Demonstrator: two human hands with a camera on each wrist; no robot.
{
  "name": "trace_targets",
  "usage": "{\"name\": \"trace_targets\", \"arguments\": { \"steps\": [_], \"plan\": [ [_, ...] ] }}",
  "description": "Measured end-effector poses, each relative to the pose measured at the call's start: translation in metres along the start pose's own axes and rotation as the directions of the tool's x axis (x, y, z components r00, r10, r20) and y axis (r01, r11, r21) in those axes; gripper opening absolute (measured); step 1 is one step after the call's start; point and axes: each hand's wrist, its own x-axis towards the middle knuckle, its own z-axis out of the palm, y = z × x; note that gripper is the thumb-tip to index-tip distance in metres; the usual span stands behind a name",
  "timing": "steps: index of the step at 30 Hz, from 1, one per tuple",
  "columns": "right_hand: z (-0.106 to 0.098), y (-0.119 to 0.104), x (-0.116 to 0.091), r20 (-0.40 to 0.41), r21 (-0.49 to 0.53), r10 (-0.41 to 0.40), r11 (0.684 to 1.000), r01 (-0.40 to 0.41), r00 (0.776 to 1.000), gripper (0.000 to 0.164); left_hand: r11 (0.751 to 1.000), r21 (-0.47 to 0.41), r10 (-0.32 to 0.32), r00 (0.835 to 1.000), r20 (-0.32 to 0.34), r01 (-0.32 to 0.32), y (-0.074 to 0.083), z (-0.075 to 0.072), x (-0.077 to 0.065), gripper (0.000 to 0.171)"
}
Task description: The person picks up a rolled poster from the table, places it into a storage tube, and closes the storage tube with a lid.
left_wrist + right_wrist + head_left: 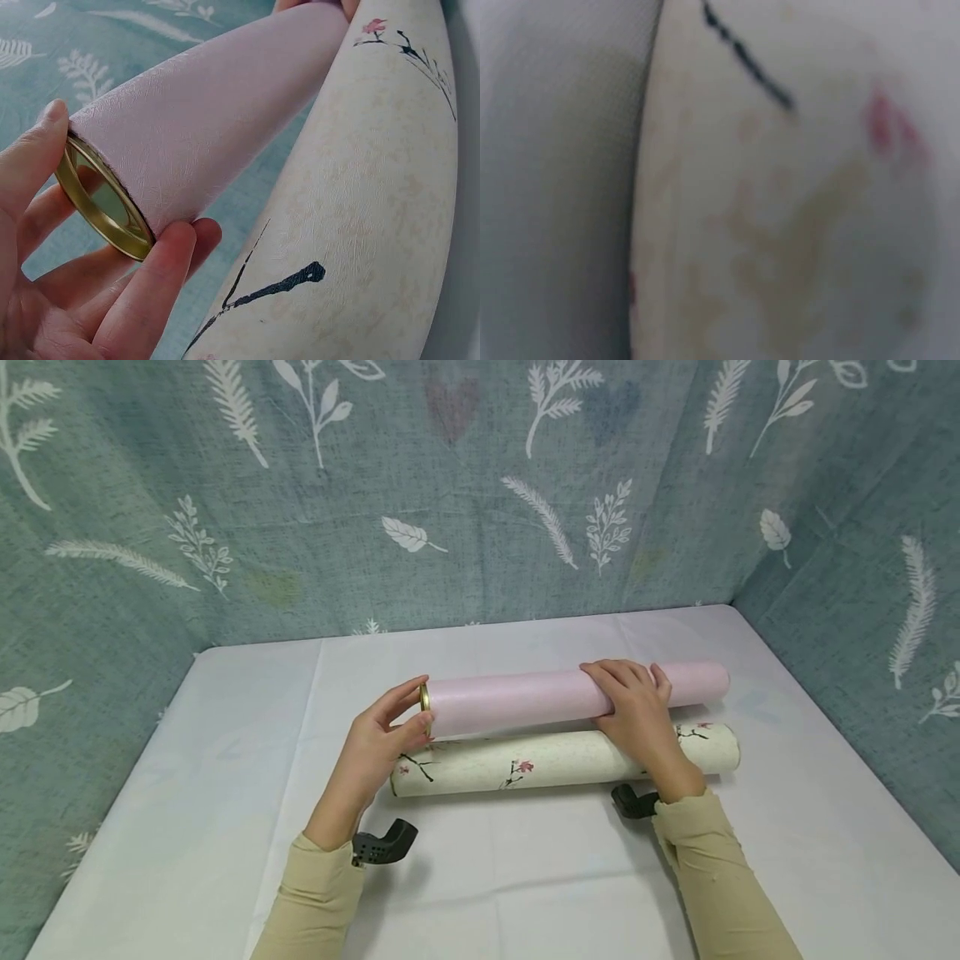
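A pink wallpaper roll (517,697) lies across the far part of the table, with a gold rim (105,206) at its left end. My left hand (378,739) holds that end, its thumb and fingers spread about the rim. Farther right, my right hand (633,714) grips the pink roll from above. Nearer to me and alongside it is a cream wallpaper roll (555,762) printed with dark branches and pink blossoms. It fills most of the right wrist view, where the right fingers are out of sight.
White cloth covers the table (480,893). Behind and at the sides hangs a green-blue curtain (465,577) with white leaf prints. Black wrist-worn devices (386,842) stick out inward from both sleeves, close to the cream roll's near side.
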Motion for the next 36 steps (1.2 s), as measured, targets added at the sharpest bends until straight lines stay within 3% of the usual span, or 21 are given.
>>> {"name": "trace_targets", "arguments": {
  "steps": [12, 19, 28, 36],
  "plan": [
    [-0.001, 0.000, 0.001, 0.044, -0.004, 0.017, 1.000, -0.017, 0.999, 0.072, 0.999, 0.046, -0.011, 0.999, 0.043, 0.009, 0.004, 0.001, -0.001, 0.052],
    [0.001, -0.001, 0.002, 0.072, -0.009, 0.028, 1.000, -0.027, 0.997, 0.076, 0.992, 0.125, -0.036, 0.998, 0.042, 0.030, 0.005, 0.001, -0.001, 0.060],
    [0.001, -0.002, 0.003, 0.121, -0.007, 0.076, 0.997, -0.075, 0.990, 0.078, 0.999, 0.038, 0.008, 0.999, 0.034, -0.009, -0.001, -0.008, -0.001, 0.058],
    [0.001, -0.001, 0.001, 0.127, 0.021, 0.069, 0.997, -0.073, 0.989, 0.075, 1.000, -0.013, 0.025, 0.999, 0.022, -0.025, -0.009, -0.014, 0.005, 0.063]
  ]
}}
